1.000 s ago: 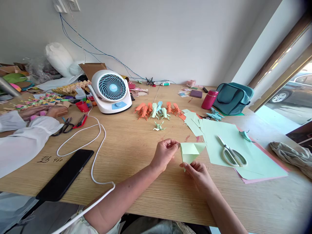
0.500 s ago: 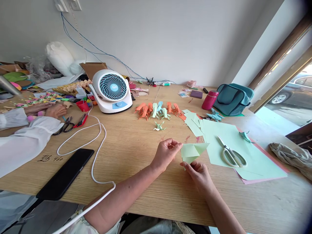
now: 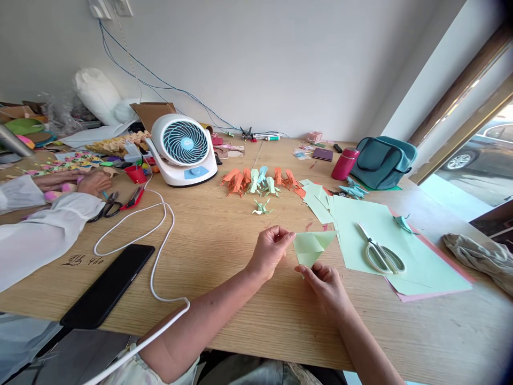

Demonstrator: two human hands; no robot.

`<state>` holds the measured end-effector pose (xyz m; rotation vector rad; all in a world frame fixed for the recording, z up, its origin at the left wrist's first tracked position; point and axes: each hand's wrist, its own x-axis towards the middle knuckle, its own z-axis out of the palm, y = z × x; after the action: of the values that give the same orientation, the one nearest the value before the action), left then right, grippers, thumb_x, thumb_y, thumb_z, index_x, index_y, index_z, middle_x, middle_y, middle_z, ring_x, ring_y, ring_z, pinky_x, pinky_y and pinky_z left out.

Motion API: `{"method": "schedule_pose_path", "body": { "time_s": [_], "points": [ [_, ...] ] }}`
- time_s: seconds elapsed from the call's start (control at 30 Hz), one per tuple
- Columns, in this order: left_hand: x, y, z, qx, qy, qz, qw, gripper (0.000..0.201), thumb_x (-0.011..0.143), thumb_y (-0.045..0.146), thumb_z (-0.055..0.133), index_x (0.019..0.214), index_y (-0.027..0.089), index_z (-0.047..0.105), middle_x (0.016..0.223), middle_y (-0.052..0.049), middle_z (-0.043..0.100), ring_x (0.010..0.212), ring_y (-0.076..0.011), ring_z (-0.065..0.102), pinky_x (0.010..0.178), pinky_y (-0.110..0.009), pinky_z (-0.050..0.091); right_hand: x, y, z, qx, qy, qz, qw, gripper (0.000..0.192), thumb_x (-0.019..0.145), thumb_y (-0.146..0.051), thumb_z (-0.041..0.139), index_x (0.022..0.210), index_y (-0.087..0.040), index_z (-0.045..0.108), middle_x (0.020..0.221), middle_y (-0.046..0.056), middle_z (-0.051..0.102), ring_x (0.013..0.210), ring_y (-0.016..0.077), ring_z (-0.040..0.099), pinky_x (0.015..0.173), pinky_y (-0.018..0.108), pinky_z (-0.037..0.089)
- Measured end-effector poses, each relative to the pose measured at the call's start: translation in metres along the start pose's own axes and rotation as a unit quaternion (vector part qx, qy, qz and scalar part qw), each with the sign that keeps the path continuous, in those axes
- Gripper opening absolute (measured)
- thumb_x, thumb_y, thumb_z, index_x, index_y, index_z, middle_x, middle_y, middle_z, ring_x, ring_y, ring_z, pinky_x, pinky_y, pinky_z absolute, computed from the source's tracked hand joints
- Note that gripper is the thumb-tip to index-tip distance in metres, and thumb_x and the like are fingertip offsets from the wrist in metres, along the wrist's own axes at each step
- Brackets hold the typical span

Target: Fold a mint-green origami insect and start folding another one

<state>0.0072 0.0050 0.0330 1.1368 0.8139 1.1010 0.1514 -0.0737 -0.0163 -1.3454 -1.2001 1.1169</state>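
Observation:
A small light-green sheet of paper [image 3: 310, 245] with crease lines is held up between my two hands, just above the table. My left hand [image 3: 271, 251] pinches its upper left corner between thumb and fingers. Lower down, my right hand [image 3: 325, 283] grips the bottom edge with the thumb in front; its other fingers are partly behind the paper. Beyond the hands stand several folded paper figures in orange, green and blue [image 3: 253, 182], with one green folded figure [image 3: 262, 207] nearer to me. Cut green paper pieces [image 3: 318, 203] lie to their right.
Scissors [image 3: 382, 254] rest on large green sheets [image 3: 428, 272] at right. A pink flask [image 3: 345, 164] and teal bag [image 3: 385, 163] stand behind. Left are a fan [image 3: 186, 149], a black phone [image 3: 108, 286], a white cable [image 3: 160, 267] and a co-worker's hands [image 3: 94, 183].
The green paper has shifted slightly left and its right flap has tilted, so its outline looks more triangular. Both my hands keep their grip. The co-worker's hands have moved a little.

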Motion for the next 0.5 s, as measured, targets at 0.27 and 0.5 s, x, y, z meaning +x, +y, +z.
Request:
{"method": "schedule_pose_path", "body": {
  "time_s": [0.27,0.5],
  "points": [
    [0.008,0.001,-0.010,0.061,-0.090,-0.071,0.992,0.043,0.065,0.054,0.078,0.071,0.014,0.064,0.062,0.004,0.050,0.052,-0.0053,0.034,0.045,-0.018,0.026,0.000,0.005,-0.002,-0.015,0.017,0.000,1.000,0.050,0.074,-0.057,0.073,0.059,-0.021,0.041,0.058,-0.005,0.026,0.057,0.0103,0.020,0.052,0.028,0.015],
    [0.013,-0.008,-0.012,0.046,-0.060,-0.098,0.992,0.047,0.055,0.055,0.084,0.061,0.013,0.063,0.058,0.002,0.053,0.051,-0.0053,0.035,0.044,-0.018,0.022,-0.001,-0.007,-0.004,-0.019,-0.009,0.014,1.000,0.049,0.076,-0.060,0.069,0.058,-0.019,0.050,0.056,-0.005,0.031,0.056,0.0104,0.023,0.053,0.028,0.018]
  ]
}}
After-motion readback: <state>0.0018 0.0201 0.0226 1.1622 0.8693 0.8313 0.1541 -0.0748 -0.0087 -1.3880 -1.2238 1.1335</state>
